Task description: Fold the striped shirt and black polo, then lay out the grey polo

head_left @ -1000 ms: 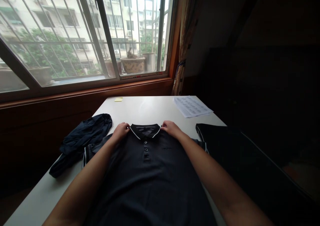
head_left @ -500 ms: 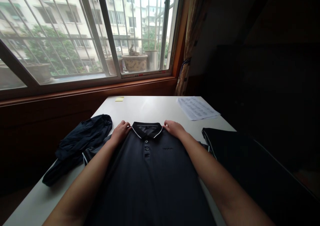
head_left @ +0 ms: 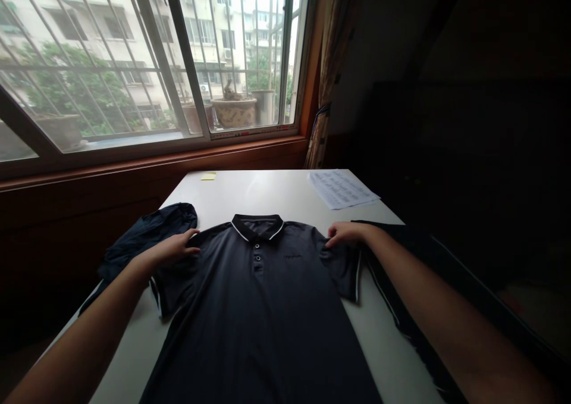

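Note:
A dark navy polo shirt [head_left: 263,309] with a white-trimmed collar lies face up on the white table [head_left: 267,193], collar toward the window. My left hand [head_left: 172,248] rests on its left shoulder by the sleeve, fingers stretched flat. At the shirt's right shoulder my right hand [head_left: 345,234] has its fingers curled, pinching the fabric at the seam. Both short sleeves are spread out to the sides.
A crumpled dark garment [head_left: 147,237] lies at the table's left edge. Another dark garment with white piping [head_left: 401,261] lies to the right. Printed paper sheets [head_left: 341,188] and a yellow sticky note [head_left: 208,177] sit at the far side. Beyond that is the window sill.
Both hands have slid outward from beside the collar to the shoulders. The shirt's shoulders and sleeves are now spread flat and wide.

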A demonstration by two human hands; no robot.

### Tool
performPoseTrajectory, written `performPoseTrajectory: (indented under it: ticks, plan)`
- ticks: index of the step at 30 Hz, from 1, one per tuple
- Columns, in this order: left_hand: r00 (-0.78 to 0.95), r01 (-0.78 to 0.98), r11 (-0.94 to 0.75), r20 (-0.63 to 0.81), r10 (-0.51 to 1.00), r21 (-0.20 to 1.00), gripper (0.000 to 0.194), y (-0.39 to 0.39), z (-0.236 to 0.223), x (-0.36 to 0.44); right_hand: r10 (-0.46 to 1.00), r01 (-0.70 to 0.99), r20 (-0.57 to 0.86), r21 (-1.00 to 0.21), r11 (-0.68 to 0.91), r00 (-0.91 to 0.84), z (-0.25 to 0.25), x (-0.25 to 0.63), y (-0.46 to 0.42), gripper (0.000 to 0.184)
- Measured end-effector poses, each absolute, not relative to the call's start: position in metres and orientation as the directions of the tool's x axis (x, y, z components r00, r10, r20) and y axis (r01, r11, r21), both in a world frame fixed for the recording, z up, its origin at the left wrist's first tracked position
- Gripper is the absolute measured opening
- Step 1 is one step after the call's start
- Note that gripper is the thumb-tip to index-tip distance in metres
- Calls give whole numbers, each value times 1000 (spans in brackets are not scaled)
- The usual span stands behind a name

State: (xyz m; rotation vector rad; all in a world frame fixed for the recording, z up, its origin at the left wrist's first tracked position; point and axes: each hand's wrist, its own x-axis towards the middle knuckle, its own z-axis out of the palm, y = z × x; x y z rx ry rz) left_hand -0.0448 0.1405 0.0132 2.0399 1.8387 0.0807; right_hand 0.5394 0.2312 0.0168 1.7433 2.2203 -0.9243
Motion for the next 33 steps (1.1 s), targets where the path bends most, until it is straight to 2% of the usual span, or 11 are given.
performPoseTrajectory:
  ticks: [3,5,8,12,14,17,20,23,25,28,33]
  plan:
    - [81,936,24,-281,956,351,75,120,22,-62,858,938,-442,-327,117,-261,20,540,210,31]
    - [63,925,47,-275,959,376,67,107,24,-72,874,941,-423,-322,103,-241,24,540,198,31]
    - [56,889,54,-224,973,455,51,95,27,-85,886,936,-406,-341,83,-226,32,543,186,36]
    - [-59,863,111,-119,991,494,51,93,34,-94,917,953,-353,-291,80,-185,43,550,184,37]
    - [-101,893,107,-35,994,437,45,96,37,-93,933,969,-323,-230,88,-161,45,552,186,37]
    - [-114,969,94,79,990,230,33,97,38,-84,949,986,-289,-138,93,-130,43,549,189,40]
    - [-105,995,104,113,988,9,33,94,36,-71,963,996,-254,-32,83,-88,40,544,188,46]
    - [-59,985,77,120,991,-152,37,89,34,-63,972,996,-229,54,66,-52,44,541,184,47]
    - [-37,976,63,125,992,-209,39,88,33,-64,979,994,-201,98,56,-35,48,540,181,44]
    - [-19,973,57,168,986,-226,38,90,31,-68,990,988,-139,141,56,-36,53,539,175,42]
    - [178,967,-92,371,911,-239,40,96,29,-49,994,980,-23,169,107,-105,53,527,165,34]
